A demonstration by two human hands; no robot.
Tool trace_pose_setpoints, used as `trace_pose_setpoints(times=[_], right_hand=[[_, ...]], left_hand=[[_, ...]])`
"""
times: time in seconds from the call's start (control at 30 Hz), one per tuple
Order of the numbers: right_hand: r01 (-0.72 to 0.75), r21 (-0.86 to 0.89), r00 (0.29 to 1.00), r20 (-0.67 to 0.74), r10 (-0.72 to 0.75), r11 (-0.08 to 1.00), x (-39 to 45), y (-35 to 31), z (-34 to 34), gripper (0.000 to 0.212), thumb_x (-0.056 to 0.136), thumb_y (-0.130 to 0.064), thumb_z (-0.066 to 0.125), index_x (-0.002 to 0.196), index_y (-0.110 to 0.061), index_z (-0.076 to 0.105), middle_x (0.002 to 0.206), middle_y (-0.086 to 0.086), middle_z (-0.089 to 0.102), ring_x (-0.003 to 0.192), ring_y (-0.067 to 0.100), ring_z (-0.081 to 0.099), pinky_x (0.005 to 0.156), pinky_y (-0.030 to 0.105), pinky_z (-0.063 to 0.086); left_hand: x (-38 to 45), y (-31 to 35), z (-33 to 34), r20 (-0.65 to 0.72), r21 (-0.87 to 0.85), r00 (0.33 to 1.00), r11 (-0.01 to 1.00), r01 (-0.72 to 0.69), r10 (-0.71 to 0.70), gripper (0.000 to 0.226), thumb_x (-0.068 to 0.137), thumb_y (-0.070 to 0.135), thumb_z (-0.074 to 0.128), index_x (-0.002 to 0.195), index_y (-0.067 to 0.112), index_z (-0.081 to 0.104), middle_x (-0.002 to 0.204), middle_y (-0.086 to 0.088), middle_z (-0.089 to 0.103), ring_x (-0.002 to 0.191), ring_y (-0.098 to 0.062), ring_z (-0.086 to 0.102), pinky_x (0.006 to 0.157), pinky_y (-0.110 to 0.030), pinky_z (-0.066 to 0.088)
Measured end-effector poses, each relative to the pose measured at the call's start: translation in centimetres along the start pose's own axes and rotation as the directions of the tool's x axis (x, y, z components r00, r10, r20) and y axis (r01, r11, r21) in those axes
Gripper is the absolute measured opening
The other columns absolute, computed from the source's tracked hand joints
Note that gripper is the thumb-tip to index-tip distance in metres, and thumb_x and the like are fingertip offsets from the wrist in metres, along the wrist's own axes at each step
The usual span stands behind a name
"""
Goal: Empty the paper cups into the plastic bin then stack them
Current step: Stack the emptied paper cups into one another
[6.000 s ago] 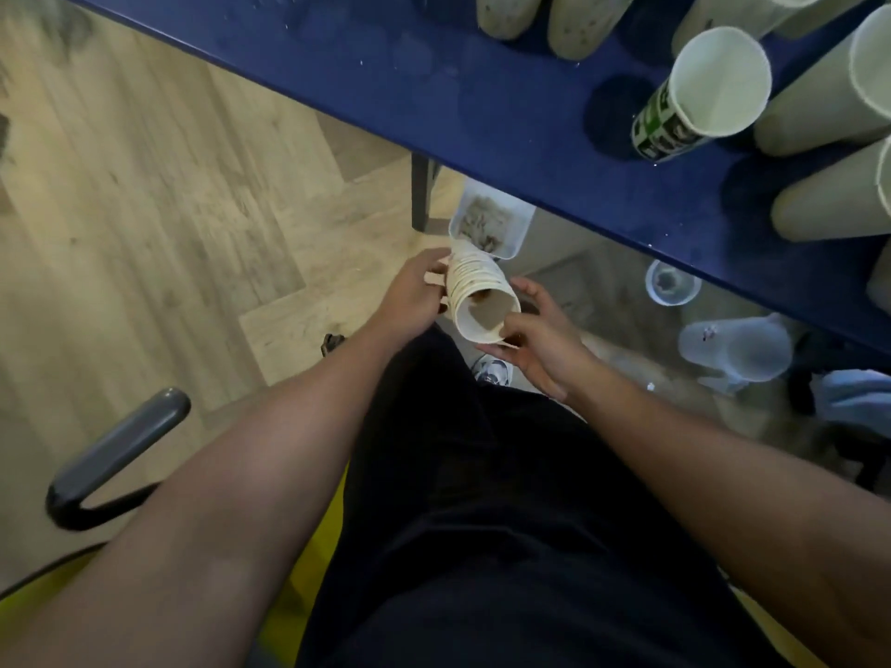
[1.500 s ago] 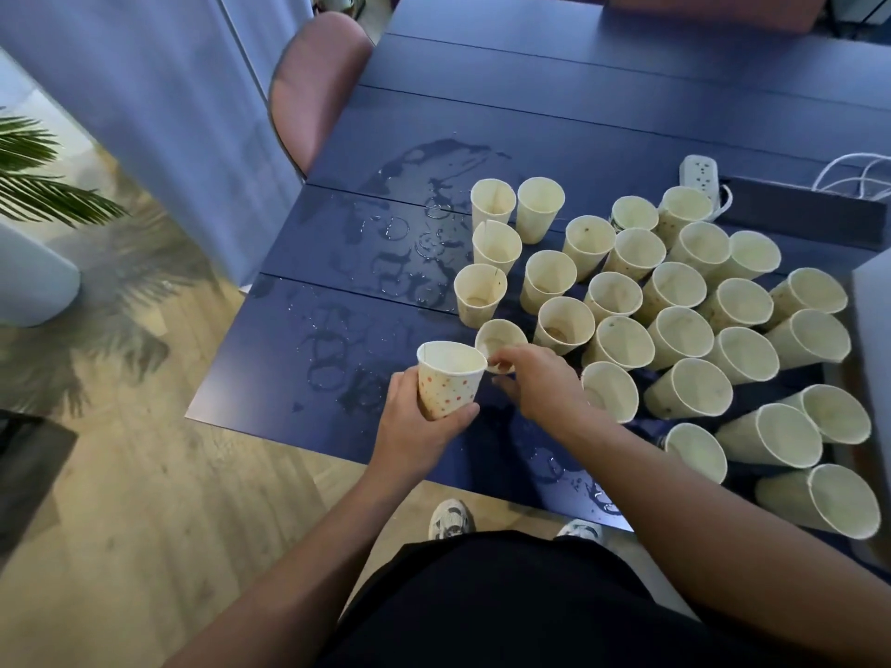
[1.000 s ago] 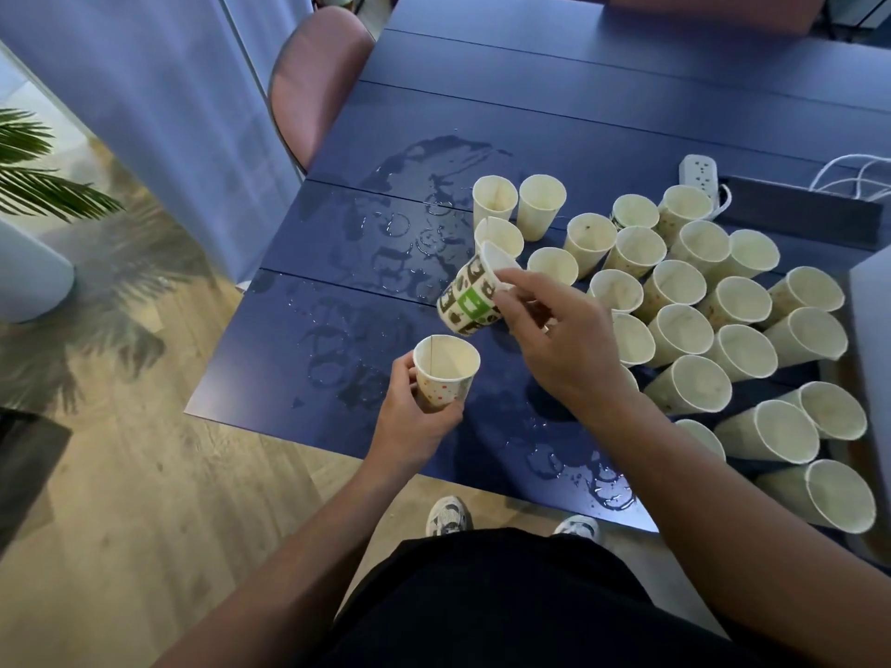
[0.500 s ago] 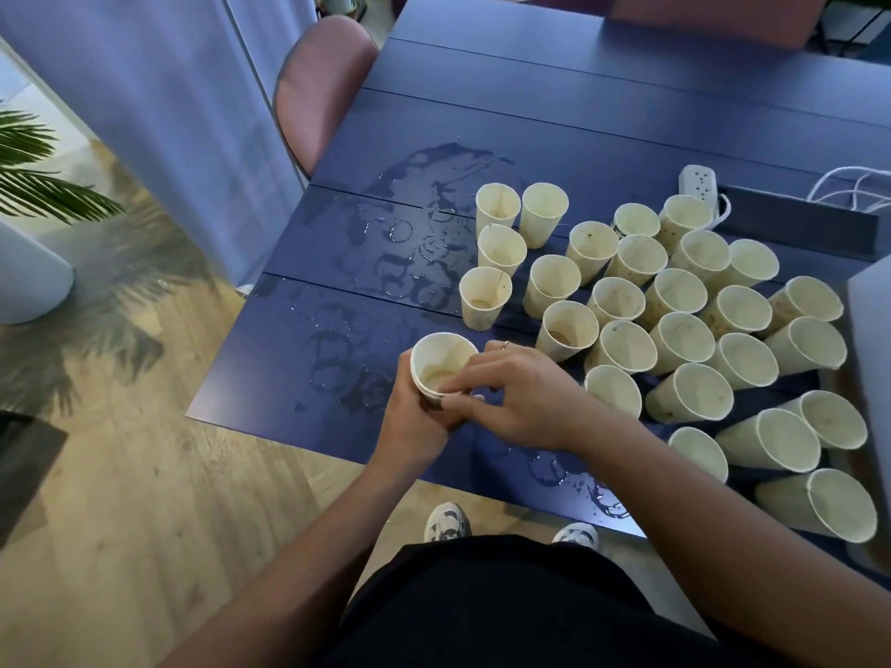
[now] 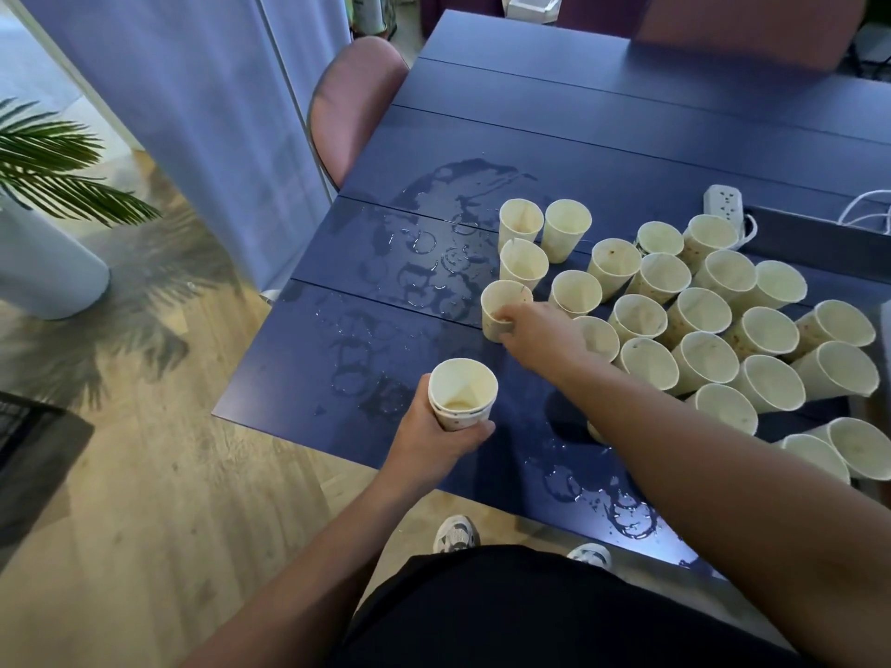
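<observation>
Right, I'm watching the left hand (image 5: 436, 438) wrapped around a short stack of nested cups (image 5: 462, 393), fingers curled round the lower wall, thumb on the near side, held just off the near edge of the blue table (image 5: 602, 151). That stack stands upright, mouth facing up, long axis vertical, with a little pale liquid pooled in the bottom of the inner cup. I count two rims, perhaps more; I can't be sure.

Beyond that grip and a touch to its right, the right hand (image 5: 545, 330) reaches out with the forearm stretched long across the table. Its fingertips pinch the near wall of a single cup (image 5: 504, 308), which stands upright on the table, mouth up, at the near-left corner of the cluster. The hand's own back hides how far the fingers wrap.

To the right of that pinch, the remaining cups (image 5: 699, 325) crowd together, all standing open-mouthed; the wide lens makes the far-right ones look as if they lean outward. One cup is mostly covered by the right forearm, and those at the right edge are cut off by the frame.

Left of both grips, the tabletop is wet with ring marks and puddles (image 5: 434, 262). The plastic bin I cannot see anywhere.
</observation>
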State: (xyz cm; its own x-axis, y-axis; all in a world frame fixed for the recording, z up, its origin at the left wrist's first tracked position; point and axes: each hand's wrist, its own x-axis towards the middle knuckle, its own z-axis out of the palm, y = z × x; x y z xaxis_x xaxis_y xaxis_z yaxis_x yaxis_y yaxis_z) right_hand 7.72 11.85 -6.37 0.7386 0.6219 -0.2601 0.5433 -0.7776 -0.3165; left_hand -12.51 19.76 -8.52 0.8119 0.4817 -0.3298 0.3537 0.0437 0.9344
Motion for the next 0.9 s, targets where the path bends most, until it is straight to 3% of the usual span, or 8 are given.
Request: trace_pose_setpoints(times=[0.13, 0.2, 0.3, 0.4, 0.5, 0.63, 0.77, 0.9], right_hand=[[0.012, -0.046, 1.000, -0.014, -0.013, 0.999, -0.7, 0.4, 0.8, 0.016, 0.092, -0.016, 0.052, 0.095, -0.022, 0.066, 0.087, 0.006, 0.059, 0.085, 0.035, 0.059, 0.060, 0.032, 0.034], [0.045, 0.007, 0.997, -0.068, -0.044, 0.999, -1.0, 0.0, 0.1, 0.015, 0.094, -0.019, 0.052, 0.100, -0.022, 0.066, 0.091, 0.009, 0.065, 0.085, 0.036, 0.061, 0.061, 0.034, 0.040], [0.140, 0.116, 0.973, -0.199, -0.116, 0.983, -1.9, -1.2, -2.3, 0.025, 0.099, -0.027, 0.053, 0.118, -0.023, 0.068, 0.101, 0.008, 0.072, 0.093, 0.033, 0.063, 0.074, 0.040, 0.051], [0.292, 0.147, 0.910, -0.348, -0.226, 0.945, -3.4, -2.1, -4.8, 0.027, 0.098, -0.032, 0.056, 0.120, -0.024, 0.070, 0.103, 0.003, 0.075, 0.093, 0.028, 0.066, 0.078, 0.041, 0.052], [0.439, 0.109, 0.812, -0.473, -0.342, 0.892, -5.1, -2.7, -6.1, 0.024, 0.094, -0.035, 0.059, 0.109, -0.025, 0.074, 0.091, -0.002, 0.075, 0.078, 0.024, 0.067, 0.066, 0.039, 0.054], [0.531, 0.059, 0.771, -0.449, -0.452, 0.846, -7.0, -2.7, -6.2, 0.025, 0.093, -0.040, 0.056, 0.101, -0.027, 0.076, 0.084, -0.005, 0.073, 0.068, 0.022, 0.064, 0.057, 0.036, 0.052], [0.571, 0.042, 0.746, -0.444, -0.496, 0.820, -7.8, -2.1, -5.7, 0.028, 0.094, -0.042, 0.054, 0.099, -0.027, 0.077, 0.079, -0.007, 0.069, 0.066, 0.018, 0.060, 0.053, 0.023, 0.035], [0.592, 0.070, 0.730, -0.468, -0.498, 0.803, -7.8, -1.5, -5.7, 0.028, 0.096, -0.038, 0.056, 0.100, -0.023, 0.078, 0.079, -0.005, 0.069, 0.065, 0.022, 0.060, 0.054, 0.029, 0.044]], left_hand=[[-0.4, -0.3, -0.2, 0.002, 0.018, 1.000, 1.000, 0.026, -0.026, 0.058, 0.077, 0.019, 0.088, 0.117, 0.039, 0.051, 0.111, 0.019, 0.064, 0.103, 0.001, 0.061, 0.078, -0.015, 0.053], [-0.3, -0.4, -0.5, 0.003, 0.030, 0.999, 0.999, 0.045, -0.045, 0.057, 0.078, 0.018, 0.087, 0.116, 0.038, 0.051, 0.113, 0.016, 0.064, 0.104, -0.001, 0.060, 0.073, -0.013, 0.052], [0.1, -0.6, -0.6, 0.000, 0.064, 0.998, 0.996, 0.066, -0.066, 0.057, 0.078, 0.022, 0.087, 0.118, 0.037, 0.050, 0.115, 0.017, 0.063, 0.109, -0.003, 0.060, 0.082, -0.018, 0.054], [0.5, -0.4, -0.5, 0.002, 0.101, 0.996, 0.991, 0.087, -0.087, 0.057, 0.078, 0.026, 0.086, 0.120, 0.037, 0.048, 0.114, 0.018, 0.062, 0.108, -0.002, 0.060, 0.086, -0.023, 0.054], [1.1, 0.0, -0.2, 0.008, 0.134, 0.997, 0.988, 0.080, -0.081, 0.058, 0.078, 0.027, 0.085, 0.123, 0.034, 0.049, 0.114, 0.015, 0.062, 0.106, -0.003, 0.060, 0.086, -0.025, 0.054], [1.9, 0.5, 0.6, 0.027, 0.130, 0.997, 0.989, 0.069, -0.073, 0.053, 0.082, 0.022, 0.083, 0.123, 0.028, 0.050, 0.107, 0.005, 0.066, 0.077, 0.008, 0.063, 0.067, -0.017, 0.056], [2.5, 0.1, 1.2, 0.026, 0.180, 0.998, 0.983, 0.044, -0.049, 0.056, 0.071, 0.037, 0.084, 0.115, 0.039, 0.050, 0.104, 0.010, 0.067, 0.093, -0.012, 0.068, 0.083, -0.043, 0.061], [2.6, 0.1, 1.9, 0.036, 0.175, 0.999, 0.984, 0.032, -0.039, 0.059, 0.067, 0.042, 0.085, 0.115, 0.041, 0.050, 0.105, 0.013, 0.066, 0.097, -0.012, 0.067, 0.085, -0.048, 0.060]])
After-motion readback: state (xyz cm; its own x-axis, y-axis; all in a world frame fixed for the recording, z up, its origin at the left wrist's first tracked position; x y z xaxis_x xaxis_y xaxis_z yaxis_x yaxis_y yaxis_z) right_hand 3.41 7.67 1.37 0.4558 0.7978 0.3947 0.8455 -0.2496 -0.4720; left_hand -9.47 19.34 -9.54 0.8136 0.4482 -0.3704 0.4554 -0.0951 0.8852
